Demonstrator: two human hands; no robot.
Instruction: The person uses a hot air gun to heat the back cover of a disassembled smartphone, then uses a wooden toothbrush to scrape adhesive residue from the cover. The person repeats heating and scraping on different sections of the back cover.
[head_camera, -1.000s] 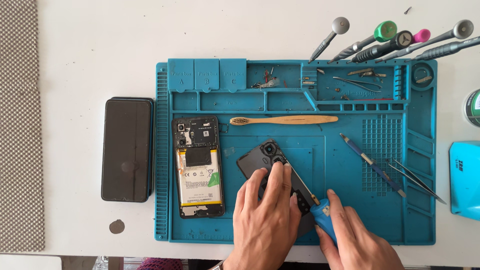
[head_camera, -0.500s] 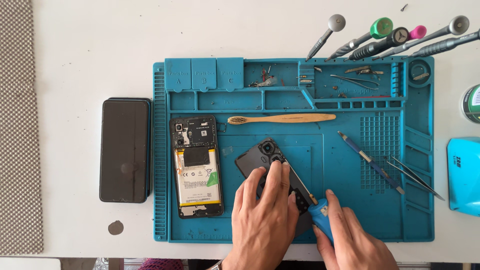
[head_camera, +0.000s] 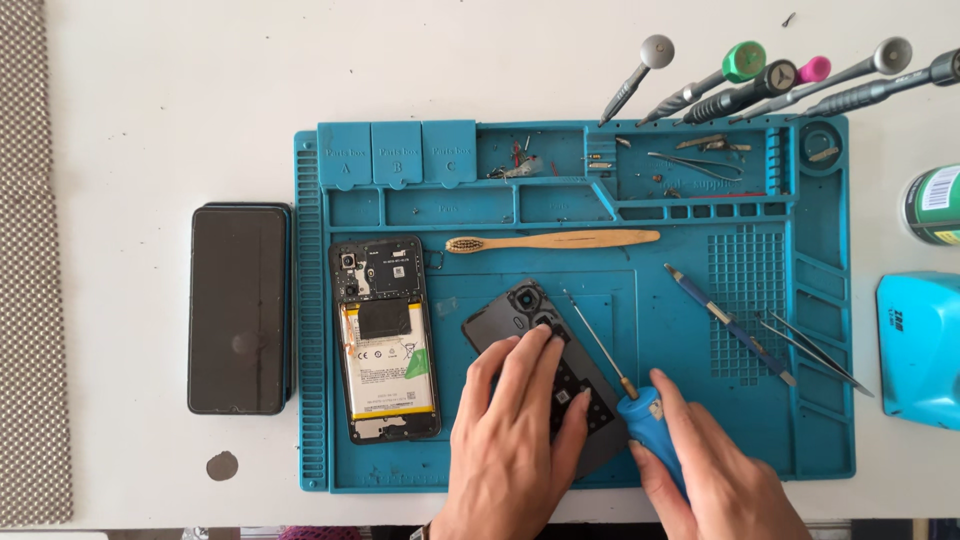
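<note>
The left hand (head_camera: 515, 440) lies flat with fingers spread on a dark grey plastic phone back cover (head_camera: 545, 370), pinning it to the blue silicone repair mat (head_camera: 700, 440). The cover rests near the middle of the mat's lower work area, just right of an opened phone with its yellow-labelled battery exposed (head_camera: 385, 340). The right hand (head_camera: 715, 465) is clenched around the blue handle of a thin-shafted screwdriver (head_camera: 630, 395), gripping it near the collar.

The step in hand looks like work on the inner face of the cover, with one hand steadying and the other bringing the tool in. The screwdriver's tip sits above the cover's right edge, and whether it touches anything is hard to tell from this angle. A next move would call for keeping the cover pressed still and guiding the fine tip down with little force, since the shaft is slender and the part is light.

The cover's long axis runs diagonally, from upper left to lower right, with the camera cut-out end pointing to the upper left, towards a wooden-handled brush (head_camera: 555, 241) lying across the mat. The screwdriver's shaft lies nearly parallel to that axis, tip to the upper left, handle to the lower right.

A black phone with a dark screen (head_camera: 240, 310) lies on the white table (head_camera: 150, 100), left of the mat.
</note>
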